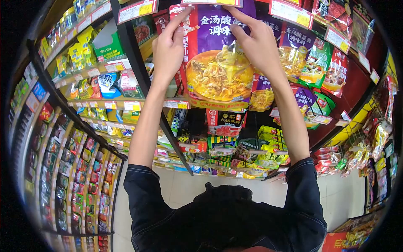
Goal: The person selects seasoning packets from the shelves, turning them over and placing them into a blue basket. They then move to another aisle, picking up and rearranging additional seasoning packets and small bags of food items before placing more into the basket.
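Note:
A large purple seasoning packet (220, 75) with a yellow fish-soup picture hangs upright in front of me, just below a price tag (214, 2). My left hand (170, 48) holds its upper left edge, with the index finger stretched up and the thumb near the front. At its upper right, my right hand (256, 44) grips the packet, with the thumb on the printed front and the index finger reaching to the top edge. The fingers behind the packet are hidden. Similar purple packets (294, 48) hang to the right of my right hand.
Below the packet hangs a black and red hotpot base packet (225, 122). A dark shelf post (133, 54) stands left of my left arm, beside shelves with yellow bags (77, 54). Green packets (268, 155) lie lower down. Snack bags (361, 151) hang at the right.

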### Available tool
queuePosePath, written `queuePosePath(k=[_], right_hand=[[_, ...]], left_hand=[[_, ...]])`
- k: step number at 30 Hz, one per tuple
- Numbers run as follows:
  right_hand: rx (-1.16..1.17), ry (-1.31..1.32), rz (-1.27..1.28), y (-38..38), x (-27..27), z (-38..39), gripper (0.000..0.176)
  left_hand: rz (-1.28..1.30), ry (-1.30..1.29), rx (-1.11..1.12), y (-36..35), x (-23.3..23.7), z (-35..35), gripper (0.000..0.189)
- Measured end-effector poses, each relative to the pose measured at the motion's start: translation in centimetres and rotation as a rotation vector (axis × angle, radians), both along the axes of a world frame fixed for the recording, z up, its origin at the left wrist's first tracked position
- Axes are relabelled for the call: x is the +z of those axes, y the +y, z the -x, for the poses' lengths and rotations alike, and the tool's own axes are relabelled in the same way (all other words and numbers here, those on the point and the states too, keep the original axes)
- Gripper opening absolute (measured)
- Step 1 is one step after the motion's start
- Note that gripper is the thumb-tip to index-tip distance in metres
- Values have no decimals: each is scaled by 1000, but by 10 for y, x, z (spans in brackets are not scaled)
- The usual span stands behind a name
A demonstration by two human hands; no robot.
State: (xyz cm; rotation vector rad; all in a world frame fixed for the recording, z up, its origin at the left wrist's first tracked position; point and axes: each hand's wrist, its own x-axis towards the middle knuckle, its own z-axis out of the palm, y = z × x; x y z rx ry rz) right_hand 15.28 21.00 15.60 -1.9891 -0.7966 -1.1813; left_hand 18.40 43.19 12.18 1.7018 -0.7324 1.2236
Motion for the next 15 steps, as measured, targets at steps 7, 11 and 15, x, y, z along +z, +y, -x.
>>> queuePosePath(k=[7, 11, 15], right_hand=[[-60, 109, 64, -1, 3, 15, 49], [-72, 139, 52, -5, -3, 15, 50], [-99, 136, 114, -9, -8, -7, 51]], left_hand=[[-47, 127, 93, -5, 5, 15, 45], [-86, 124, 117, -1, 0, 9, 46], [-120, 161, 174, 0, -4, 4, 47]])
